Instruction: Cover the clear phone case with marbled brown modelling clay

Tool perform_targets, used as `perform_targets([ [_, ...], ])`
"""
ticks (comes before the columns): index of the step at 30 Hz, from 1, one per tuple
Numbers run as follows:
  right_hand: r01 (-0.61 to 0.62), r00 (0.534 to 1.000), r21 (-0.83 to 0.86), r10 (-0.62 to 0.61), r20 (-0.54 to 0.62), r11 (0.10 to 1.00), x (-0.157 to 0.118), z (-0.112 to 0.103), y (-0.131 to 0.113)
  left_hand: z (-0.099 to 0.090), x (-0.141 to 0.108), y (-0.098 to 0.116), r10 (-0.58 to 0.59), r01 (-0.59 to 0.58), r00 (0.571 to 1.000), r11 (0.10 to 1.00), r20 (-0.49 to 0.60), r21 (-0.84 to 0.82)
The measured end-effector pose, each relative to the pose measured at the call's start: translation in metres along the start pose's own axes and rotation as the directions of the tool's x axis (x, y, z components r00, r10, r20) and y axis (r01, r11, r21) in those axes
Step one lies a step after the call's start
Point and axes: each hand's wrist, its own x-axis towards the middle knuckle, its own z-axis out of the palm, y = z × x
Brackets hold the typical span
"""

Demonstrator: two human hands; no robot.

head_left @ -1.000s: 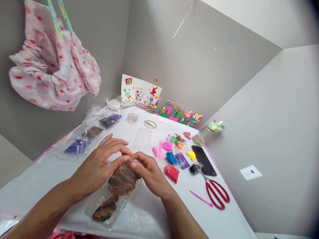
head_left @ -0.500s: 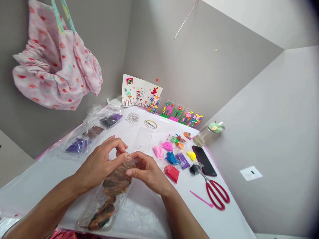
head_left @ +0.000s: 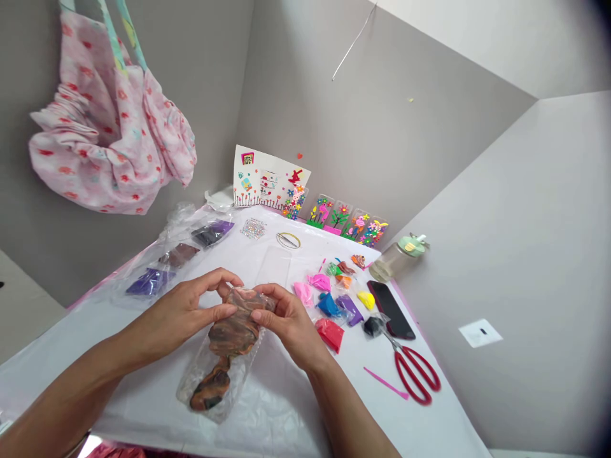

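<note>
A clear case with marbled brown and black clay (head_left: pixel 232 336) on it lies at a slant near the front of the white-covered table. My left hand (head_left: pixel 203 302) pinches its upper left edge between thumb and fingers. At the upper right edge, my right hand (head_left: pixel 281 315) holds it the same way, thumb on the clay. Just behind my hands lies an empty clear case (head_left: pixel 273 266). To the right are small clay packets, among them a red one (head_left: pixel 329 334), a blue one (head_left: pixel 328 304) and a light pink one (head_left: pixel 303 293).
Red-handled scissors (head_left: pixel 416 375), a black phone (head_left: pixel 392 312) and a bottle (head_left: pixel 398 257) stand or lie at the right. Plastic bags with purple clay (head_left: pixel 149 282) are at the left. Decorated cases (head_left: pixel 338 215) line the back edge.
The clay-covered case has shifted slightly up and right. My left hand has moved from the top middle to its left edge, and more of the clay shows between my hands.
</note>
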Motion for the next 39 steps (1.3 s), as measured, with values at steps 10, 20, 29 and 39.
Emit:
perform_targets([
  [10,-0.001,1.0,-0.034,0.002,0.024,0.999,0.0,0.001,0.002,-0.005,0.003,0.011,-0.027,0.021,0.999,0.99,0.044,0.139],
  [20,0.016,0.999,0.067,-0.014,-0.033,0.998,0.002,-0.002,0.003,-0.001,0.006,0.005,-0.026,0.034,0.998,0.99,0.054,-0.138],
  [29,0.082,0.988,0.026,-0.078,-0.131,0.996,0.004,-0.006,0.004,0.006,0.002,0.001,0.006,0.009,0.995,0.989,0.102,-0.148],
  [39,0.047,0.998,0.013,-0.047,-0.05,0.999,-0.001,-0.001,0.0,0.009,0.0,0.004,-0.004,0.021,0.995,0.983,0.096,-0.18],
])
